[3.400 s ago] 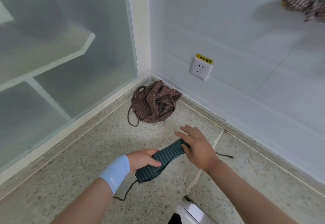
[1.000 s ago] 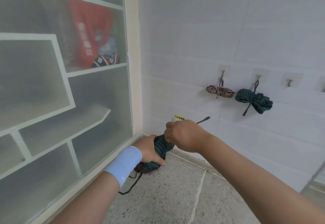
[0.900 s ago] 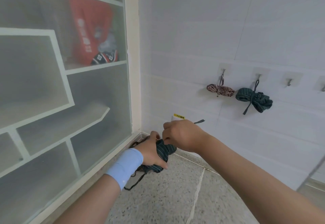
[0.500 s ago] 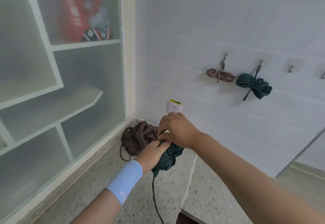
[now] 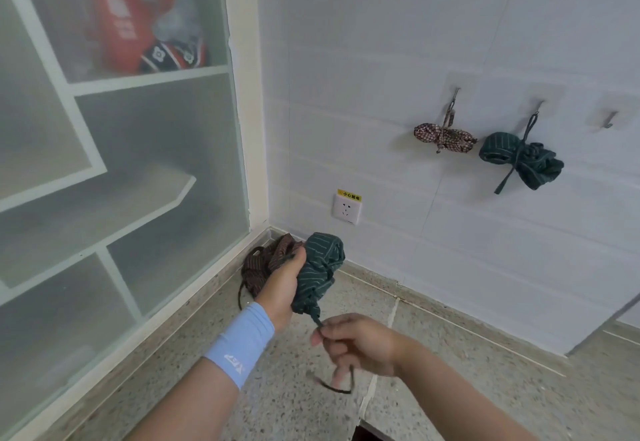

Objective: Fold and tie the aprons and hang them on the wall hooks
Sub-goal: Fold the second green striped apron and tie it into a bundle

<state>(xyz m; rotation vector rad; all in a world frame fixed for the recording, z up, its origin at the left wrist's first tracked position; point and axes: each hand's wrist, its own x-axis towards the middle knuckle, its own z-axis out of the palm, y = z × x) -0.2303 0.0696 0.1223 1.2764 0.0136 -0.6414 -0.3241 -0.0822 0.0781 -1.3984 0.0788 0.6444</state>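
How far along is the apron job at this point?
Done: a checked bundle and a green striped bundle hang tied on two wall hooks. In hand: the left hand grips a rolled green apron while the right hand pulls its string; the knot looks unfinished. Left: hang it, perhaps on the free hook, then do the brown striped apron on the floor.

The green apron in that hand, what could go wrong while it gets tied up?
The left hand grips the rolled green apron only around its middle, so the roll might loosen before the knot is tight. The right hand pinches the thin strap at its fingertips, and it could slip. The strap's loose end dangles low and might snag.
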